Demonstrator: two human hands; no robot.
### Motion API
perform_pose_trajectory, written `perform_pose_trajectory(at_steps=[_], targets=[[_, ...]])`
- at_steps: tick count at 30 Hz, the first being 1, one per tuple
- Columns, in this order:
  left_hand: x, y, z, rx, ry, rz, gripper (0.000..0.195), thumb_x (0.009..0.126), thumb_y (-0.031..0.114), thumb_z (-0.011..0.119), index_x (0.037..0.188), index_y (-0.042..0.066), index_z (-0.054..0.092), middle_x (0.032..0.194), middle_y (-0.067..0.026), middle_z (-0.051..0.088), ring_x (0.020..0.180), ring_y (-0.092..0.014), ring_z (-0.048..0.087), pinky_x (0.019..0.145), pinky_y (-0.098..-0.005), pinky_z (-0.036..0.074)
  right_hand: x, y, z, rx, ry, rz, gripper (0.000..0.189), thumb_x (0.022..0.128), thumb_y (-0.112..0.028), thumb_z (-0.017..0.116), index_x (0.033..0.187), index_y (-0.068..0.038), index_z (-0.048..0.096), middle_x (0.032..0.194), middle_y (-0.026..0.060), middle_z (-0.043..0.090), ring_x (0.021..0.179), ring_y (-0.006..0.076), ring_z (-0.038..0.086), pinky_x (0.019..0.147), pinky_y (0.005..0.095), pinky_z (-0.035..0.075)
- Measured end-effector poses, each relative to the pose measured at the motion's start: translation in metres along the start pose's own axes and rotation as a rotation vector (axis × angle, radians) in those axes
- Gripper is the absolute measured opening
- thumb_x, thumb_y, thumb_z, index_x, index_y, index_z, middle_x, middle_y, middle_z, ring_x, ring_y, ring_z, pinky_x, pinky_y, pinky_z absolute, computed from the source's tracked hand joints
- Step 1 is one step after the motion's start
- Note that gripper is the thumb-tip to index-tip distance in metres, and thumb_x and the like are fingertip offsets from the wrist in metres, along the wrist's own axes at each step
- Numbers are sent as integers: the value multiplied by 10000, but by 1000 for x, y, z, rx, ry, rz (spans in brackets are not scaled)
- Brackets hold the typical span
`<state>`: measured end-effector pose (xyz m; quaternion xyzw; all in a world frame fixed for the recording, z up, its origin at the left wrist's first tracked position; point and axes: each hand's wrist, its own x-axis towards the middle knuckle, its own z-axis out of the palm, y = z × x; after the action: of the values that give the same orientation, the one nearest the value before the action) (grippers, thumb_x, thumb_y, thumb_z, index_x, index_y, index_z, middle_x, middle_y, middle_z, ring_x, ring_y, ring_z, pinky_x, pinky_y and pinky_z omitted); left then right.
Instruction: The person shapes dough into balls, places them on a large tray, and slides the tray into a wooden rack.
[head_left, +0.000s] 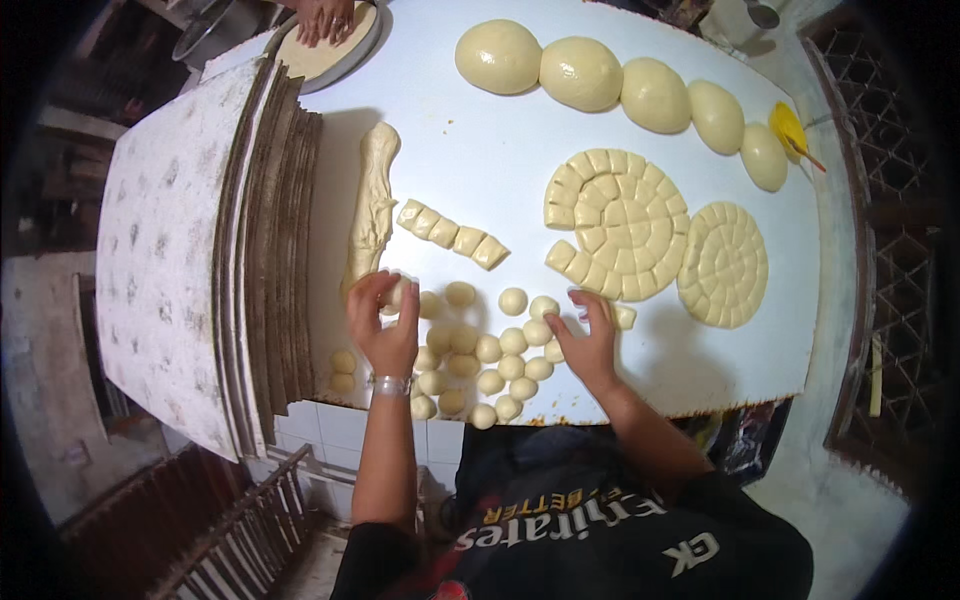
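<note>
My left hand (384, 322) curves its fingers and thumb around a small dough ball (396, 294), beside the lower end of a long dough roll (372, 195). My right hand (591, 337) has its thumb and fingers spread, the thumb at the edge of a smooth dough ball (544, 307). A small cut dough piece (623, 317) lies just beyond its fingers. Between my hands, several round dough balls (511, 366) sit in loose groups near the table's front edge. Farther in is a scored dough strip (453, 234) of joined pieces.
A tall stack of worn boards (180, 247) stands at the left. Two dough discs (637, 225) cut into segments lie at the right, below several large dough mounds (581, 73). A yellow scoop (787, 129) rests at the right edge. Another person's hand (325, 21) presses dough in a round pan (371, 52).
</note>
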<state>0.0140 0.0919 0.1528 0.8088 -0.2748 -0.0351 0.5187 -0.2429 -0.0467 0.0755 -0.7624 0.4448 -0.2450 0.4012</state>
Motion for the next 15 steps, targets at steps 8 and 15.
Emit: perform_pose_trajectory(at_steps=[8, 15], targets=[[11, -48, 69, 489, -368, 304, 564, 846, 183, 798, 1386, 149, 636, 1427, -141, 585, 1314, -354, 517, 1102, -534, 402, 116, -16, 104, -158, -308, -46, 669, 797, -169, 835, 1363, -58, 496, 1253, 250, 625, 1151, 427, 621, 940, 504, 528], [55, -20, 127, 448, -672, 788, 333, 810, 66, 678, 1125, 155, 739, 1093, -105, 716, 1100, -295, 634, 915, -532, 401, -28, 40, -90, 68, 198, -183, 358, 851, -29, 685, 1199, -19, 602, 1165, 203, 567, 1140, 400, 570, 1014, 473, 471]])
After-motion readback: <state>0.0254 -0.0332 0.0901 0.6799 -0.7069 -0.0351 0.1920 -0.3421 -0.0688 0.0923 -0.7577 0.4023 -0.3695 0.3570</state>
